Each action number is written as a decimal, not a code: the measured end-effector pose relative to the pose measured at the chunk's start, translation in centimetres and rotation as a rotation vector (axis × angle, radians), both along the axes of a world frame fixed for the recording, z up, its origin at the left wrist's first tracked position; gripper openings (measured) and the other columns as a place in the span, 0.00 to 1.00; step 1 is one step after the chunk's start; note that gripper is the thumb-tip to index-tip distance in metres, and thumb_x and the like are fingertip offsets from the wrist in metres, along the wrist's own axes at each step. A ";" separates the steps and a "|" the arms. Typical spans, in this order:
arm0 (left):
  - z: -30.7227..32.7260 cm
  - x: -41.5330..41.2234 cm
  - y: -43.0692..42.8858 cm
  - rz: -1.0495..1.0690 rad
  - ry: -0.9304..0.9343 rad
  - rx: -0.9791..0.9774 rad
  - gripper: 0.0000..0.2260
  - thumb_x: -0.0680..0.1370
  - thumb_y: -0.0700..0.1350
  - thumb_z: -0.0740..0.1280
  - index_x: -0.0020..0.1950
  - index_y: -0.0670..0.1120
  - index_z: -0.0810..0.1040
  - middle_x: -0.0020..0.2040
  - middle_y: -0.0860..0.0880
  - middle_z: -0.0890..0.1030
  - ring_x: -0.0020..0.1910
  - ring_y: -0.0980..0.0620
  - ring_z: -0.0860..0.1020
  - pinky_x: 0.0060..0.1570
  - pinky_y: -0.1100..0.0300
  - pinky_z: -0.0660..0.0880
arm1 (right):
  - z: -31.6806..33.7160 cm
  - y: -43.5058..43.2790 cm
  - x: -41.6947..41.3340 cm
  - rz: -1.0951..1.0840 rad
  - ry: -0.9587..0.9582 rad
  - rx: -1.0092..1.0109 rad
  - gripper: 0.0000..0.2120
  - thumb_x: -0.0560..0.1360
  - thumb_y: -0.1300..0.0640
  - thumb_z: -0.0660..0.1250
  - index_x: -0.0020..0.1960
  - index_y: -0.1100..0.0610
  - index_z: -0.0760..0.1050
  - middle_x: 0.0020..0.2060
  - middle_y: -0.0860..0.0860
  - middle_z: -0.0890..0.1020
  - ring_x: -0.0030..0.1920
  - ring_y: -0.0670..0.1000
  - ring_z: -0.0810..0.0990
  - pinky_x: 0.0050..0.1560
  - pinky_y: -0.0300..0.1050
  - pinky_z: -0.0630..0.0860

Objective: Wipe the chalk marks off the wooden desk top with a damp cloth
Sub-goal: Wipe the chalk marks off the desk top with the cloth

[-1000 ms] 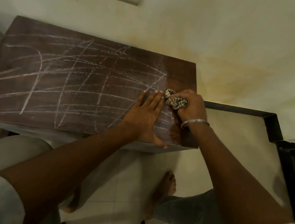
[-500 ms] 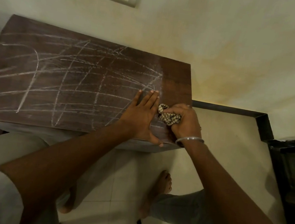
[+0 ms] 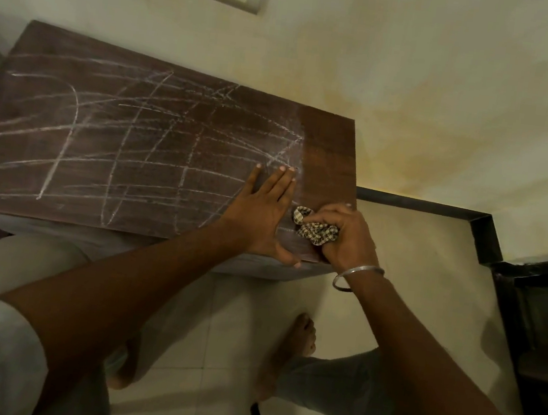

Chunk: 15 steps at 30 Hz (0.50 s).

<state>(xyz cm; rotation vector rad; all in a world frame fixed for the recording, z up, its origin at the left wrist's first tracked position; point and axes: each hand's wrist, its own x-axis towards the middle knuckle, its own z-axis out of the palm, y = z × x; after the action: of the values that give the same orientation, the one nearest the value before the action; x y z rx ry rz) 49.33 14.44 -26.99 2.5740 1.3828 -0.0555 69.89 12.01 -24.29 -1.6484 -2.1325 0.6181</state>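
Right hand [image 3: 348, 239] clenches bunched checked cloth [image 3: 315, 230]; left hand [image 3: 261, 211] flat on desk top [image 3: 100, 148].
Cloth: soft, light, likely limp; best gripped as a wad, pressed across chalk marks [image 3: 135, 142].

Desk top [image 3: 106, 152] open leftward past left hand [image 3: 261, 216], flat beside cloth [image 3: 318, 231]; wall [image 3: 386, 66] bounds far edge.

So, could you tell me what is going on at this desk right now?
A person is wiping chalk off a wooden desk. The right hand grips a bunched patterned cloth at the desk's near right corner, while the left hand lies flat on the top beside it. Only a strip at the right end looks clean; chalk marks cover the rest.
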 end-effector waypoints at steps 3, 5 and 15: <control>-0.1 -0.3 -0.3 -0.010 -0.003 0.021 0.66 0.60 0.85 0.44 0.81 0.37 0.41 0.82 0.39 0.40 0.81 0.43 0.38 0.76 0.36 0.39 | 0.0 1.7 -0.6 -0.069 -0.025 0.016 0.20 0.64 0.66 0.72 0.48 0.44 0.84 0.47 0.46 0.81 0.48 0.53 0.79 0.49 0.54 0.78; -0.3 -0.6 -0.5 -0.011 -0.026 0.045 0.64 0.62 0.85 0.46 0.81 0.38 0.43 0.82 0.39 0.42 0.81 0.43 0.39 0.77 0.36 0.39 | -0.4 1.8 -1.0 -0.135 -0.025 0.040 0.20 0.64 0.66 0.72 0.48 0.44 0.84 0.47 0.45 0.81 0.49 0.53 0.79 0.49 0.54 0.78; 0.0 -2.3 -1.0 -0.013 0.050 0.084 0.62 0.65 0.84 0.45 0.81 0.38 0.41 0.82 0.40 0.40 0.81 0.43 0.38 0.76 0.36 0.38 | -0.3 -1.6 -0.9 -0.060 -0.049 0.020 0.24 0.62 0.68 0.74 0.49 0.42 0.82 0.49 0.44 0.80 0.50 0.55 0.77 0.51 0.54 0.77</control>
<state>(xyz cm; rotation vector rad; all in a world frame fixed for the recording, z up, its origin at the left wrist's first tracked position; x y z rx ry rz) 47.03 13.47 -26.96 2.6672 1.4154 -0.0651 69.01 10.39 -24.59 -1.7269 -2.1079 0.5425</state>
